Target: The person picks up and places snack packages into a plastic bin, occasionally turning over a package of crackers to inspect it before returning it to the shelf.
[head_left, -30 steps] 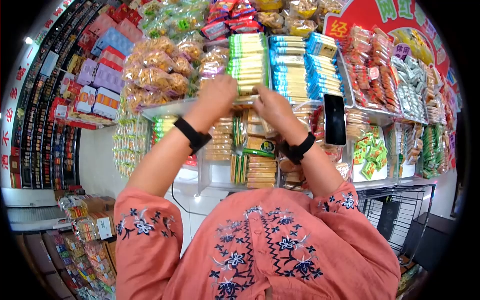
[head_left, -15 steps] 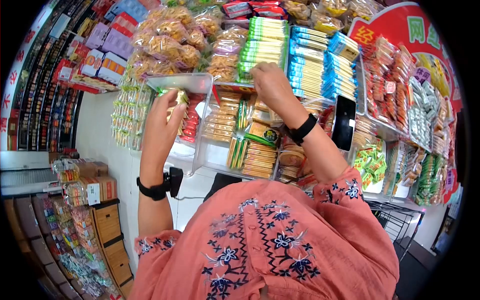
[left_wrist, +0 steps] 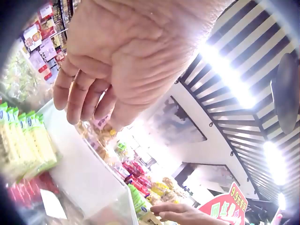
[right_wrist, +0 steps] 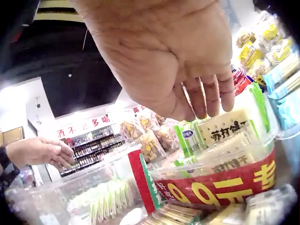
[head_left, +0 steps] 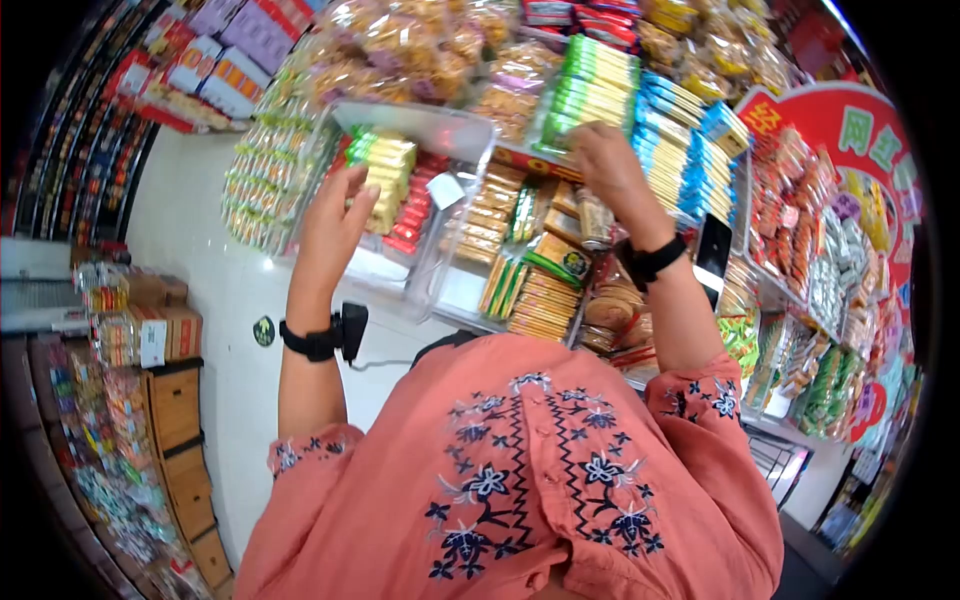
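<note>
My left hand [head_left: 330,235] is over the near side of a clear bin [head_left: 465,130], fingers apart and nothing in them. Beside its fingertips stand green-and-cream cracker packets [head_left: 385,180], next to red packets [head_left: 410,215]. In the left wrist view the hand [left_wrist: 126,61] hangs loosely bent above the bin's wall. My right hand [head_left: 618,178] is at the front end of another green packet stack [head_left: 595,85]. The right wrist view shows that hand [right_wrist: 173,61] with bent fingers just over the top packet [right_wrist: 220,129]; whether they touch it is unclear.
Blue packets [head_left: 665,130] lie right of the green stack, and a phone [head_left: 712,255] stands near my right wrist. Lower bins hold biscuit packs [head_left: 545,300]. Bagged snacks [head_left: 400,40] are piled behind the clear bin. A red sign [head_left: 850,130] rises at the right.
From beside my right hand, my left hand has moved left to the clear bin and drawn slightly back from its packets. My right hand remains by the green stack. The head view has shifted.
</note>
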